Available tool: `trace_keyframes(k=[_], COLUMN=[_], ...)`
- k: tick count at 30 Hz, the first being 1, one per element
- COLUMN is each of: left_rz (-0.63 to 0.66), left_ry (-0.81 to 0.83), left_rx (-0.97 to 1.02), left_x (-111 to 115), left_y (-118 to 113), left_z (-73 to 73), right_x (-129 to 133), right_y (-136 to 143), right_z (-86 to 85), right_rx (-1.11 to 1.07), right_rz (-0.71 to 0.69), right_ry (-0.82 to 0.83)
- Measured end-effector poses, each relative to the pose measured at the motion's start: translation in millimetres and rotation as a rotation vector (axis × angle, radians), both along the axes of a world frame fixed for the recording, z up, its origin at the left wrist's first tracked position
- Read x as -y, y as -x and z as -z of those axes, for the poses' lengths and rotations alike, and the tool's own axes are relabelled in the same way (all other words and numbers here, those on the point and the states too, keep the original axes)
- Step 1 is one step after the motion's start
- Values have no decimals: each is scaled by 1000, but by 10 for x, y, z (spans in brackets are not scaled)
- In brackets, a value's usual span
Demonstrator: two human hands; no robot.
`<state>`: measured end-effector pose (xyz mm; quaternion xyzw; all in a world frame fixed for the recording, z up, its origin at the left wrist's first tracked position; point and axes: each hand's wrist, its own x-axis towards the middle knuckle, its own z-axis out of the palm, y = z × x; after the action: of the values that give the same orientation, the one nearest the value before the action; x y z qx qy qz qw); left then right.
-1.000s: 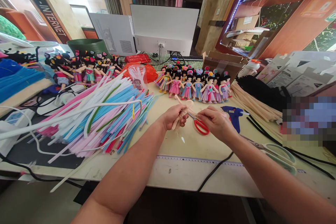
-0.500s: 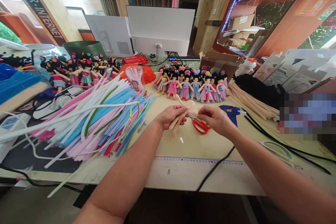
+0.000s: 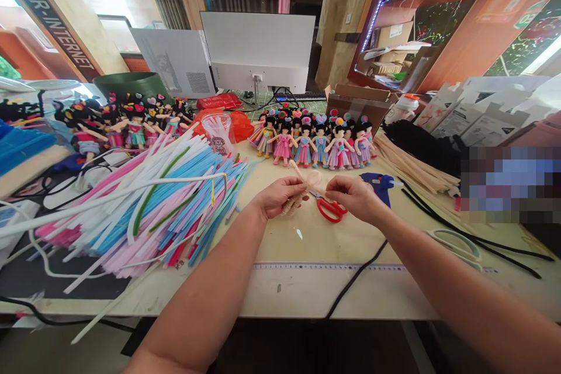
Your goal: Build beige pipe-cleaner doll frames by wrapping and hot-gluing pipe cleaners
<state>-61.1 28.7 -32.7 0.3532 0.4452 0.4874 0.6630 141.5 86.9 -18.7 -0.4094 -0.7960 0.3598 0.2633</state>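
Note:
My left hand (image 3: 280, 194) pinches a beige pipe-cleaner body (image 3: 291, 208), with coiled limbs hanging below the fingers and one limb poking up above them. The fingers of my right hand (image 3: 352, 194) are closed on a beige strand at the body's right side. A pale round piece (image 3: 314, 178) shows between the hands. Red-handled scissors (image 3: 332, 217) lie just below, their blades partly hidden behind the hands. Beyond my right hand is a blue glue gun (image 3: 380, 185). Several finished pipe-cleaner dolls (image 3: 321, 146) stand in rows farther back.
A big heap of coloured pipe cleaners (image 3: 175, 193) covers the left side, more dolls (image 3: 134, 125) behind it. Beige pipe cleaners (image 3: 421, 160) and a black bundle (image 3: 412, 131) lie right. A ruler strip (image 3: 324, 267) runs along the front, crossed by a black cable (image 3: 357, 280).
The view has swung slightly right, so the scene sits farther left. Both hands keep their grip; the coiled limbs under my left fingers have tilted and show less.

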Motion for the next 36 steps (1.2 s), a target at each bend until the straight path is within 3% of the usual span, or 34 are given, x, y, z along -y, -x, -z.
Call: trace_keyframes(k=[11,18,24,36], left_rz=[-147,-157,-136,-141], left_ry=[-96,-145,-153,-155], left_rx=[-22,-76,-125,-148], left_x=[-20,-2,36,59], left_y=[-67,-121,-142,-141], left_z=[-9,-59,-108,-53], right_x=[-26,-65,-64,-46], right_y=[15,-7,-12,22], right_z=[-27,29,75,92], right_rx=[-115,-168,-196,-173], right_rz=[12,-23,-5,16], right_ry=[260,393,405,350])
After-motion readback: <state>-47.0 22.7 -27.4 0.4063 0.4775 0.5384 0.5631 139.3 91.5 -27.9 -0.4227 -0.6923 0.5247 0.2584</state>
